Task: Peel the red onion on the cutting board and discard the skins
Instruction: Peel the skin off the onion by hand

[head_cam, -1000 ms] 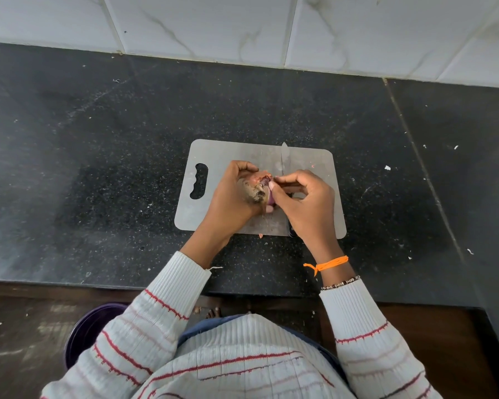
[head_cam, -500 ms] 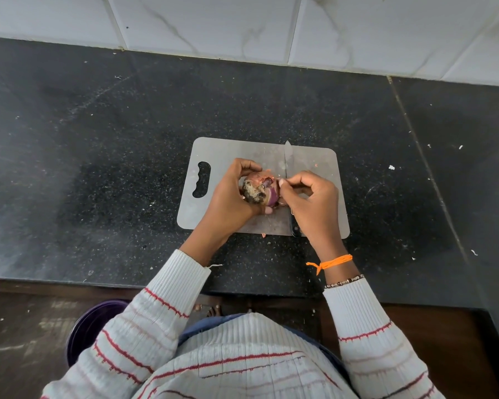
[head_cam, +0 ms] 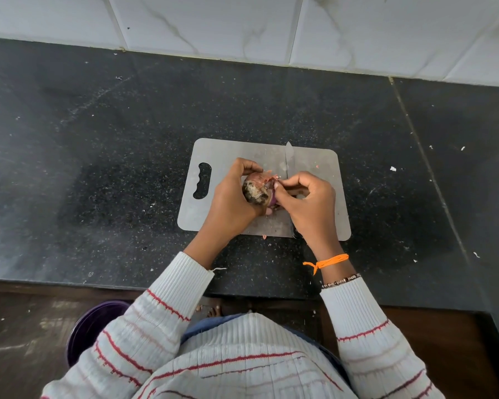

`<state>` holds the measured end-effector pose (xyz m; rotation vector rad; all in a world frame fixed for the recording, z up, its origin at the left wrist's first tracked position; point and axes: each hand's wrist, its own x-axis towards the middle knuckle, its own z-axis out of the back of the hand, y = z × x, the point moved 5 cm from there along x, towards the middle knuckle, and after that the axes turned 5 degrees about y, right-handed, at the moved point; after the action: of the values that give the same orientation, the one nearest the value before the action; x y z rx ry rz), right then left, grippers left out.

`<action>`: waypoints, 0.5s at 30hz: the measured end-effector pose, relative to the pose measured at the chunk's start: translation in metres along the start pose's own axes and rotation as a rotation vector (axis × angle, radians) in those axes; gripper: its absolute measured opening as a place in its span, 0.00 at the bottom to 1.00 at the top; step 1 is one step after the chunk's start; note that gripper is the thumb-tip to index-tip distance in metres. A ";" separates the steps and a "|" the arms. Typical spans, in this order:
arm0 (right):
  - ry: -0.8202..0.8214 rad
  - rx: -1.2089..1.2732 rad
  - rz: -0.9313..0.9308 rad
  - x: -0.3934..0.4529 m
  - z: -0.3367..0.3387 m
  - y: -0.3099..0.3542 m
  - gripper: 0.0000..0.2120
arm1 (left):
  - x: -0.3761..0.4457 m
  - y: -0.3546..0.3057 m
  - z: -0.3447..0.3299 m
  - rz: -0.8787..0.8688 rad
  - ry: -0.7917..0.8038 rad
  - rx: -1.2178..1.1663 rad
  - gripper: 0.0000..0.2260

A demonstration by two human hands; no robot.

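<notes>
Black speckled stone counter [head_cam: 104, 156] backed by white marble-look wall tiles [head_cam: 213, 24], seen from above; a grey cutting board [head_cam: 222, 156] with a handle slot at its left end lies near the front edge. One red onion [head_cam: 255, 190] is held just above the middle of the board, its dirty root end turned toward the viewer. The left hand [head_cam: 231, 203] cups the onion, fingers curled round its far and left sides. The right hand [head_cam: 308, 200] is bunched at the onion's right side, thumb and fingertips pinching a lifted flake of skin [head_cam: 268, 179] at the top of the bulb. A knife [head_cam: 289, 159] lies across the board, blade pointing far, largely hidden under the right hand. Handling, as a judgement: the onion should be light and firm, so a cupped grip will hold it steady; the dry outer skin is thin, brittle and apt to tear into scraps, so it is best taken at a loose edge near the top or root and drawn along the bulb rather than snatched. The purple layer showing beneath is likely smooth and somewhat slippery once bared. Count: one onion, one board, one knife, two hands, a few small skin scraps on the board and counter [head_cam: 264, 236]. A purple bin [head_cam: 92, 326] stands on the floor at near left, partly hidden by the striped sleeve [head_cam: 144, 326], a likely place for the skins. An orange thread band [head_cam: 329, 262] circles the right wrist.
</notes>
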<state>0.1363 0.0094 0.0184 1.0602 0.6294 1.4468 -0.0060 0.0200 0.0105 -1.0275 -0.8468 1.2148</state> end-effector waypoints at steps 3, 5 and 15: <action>-0.002 -0.004 -0.008 0.001 0.001 -0.003 0.02 | 0.000 0.002 0.000 0.019 0.013 -0.030 0.30; -0.006 0.007 -0.012 0.001 0.002 -0.003 0.02 | 0.000 0.004 -0.001 0.045 0.026 -0.085 0.30; -0.045 0.002 0.024 0.000 0.001 -0.002 0.02 | 0.000 0.014 -0.005 0.245 0.114 -0.441 0.23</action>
<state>0.1380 0.0096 0.0167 1.1019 0.5878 1.4395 -0.0064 0.0200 -0.0043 -1.5810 -0.9413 1.1835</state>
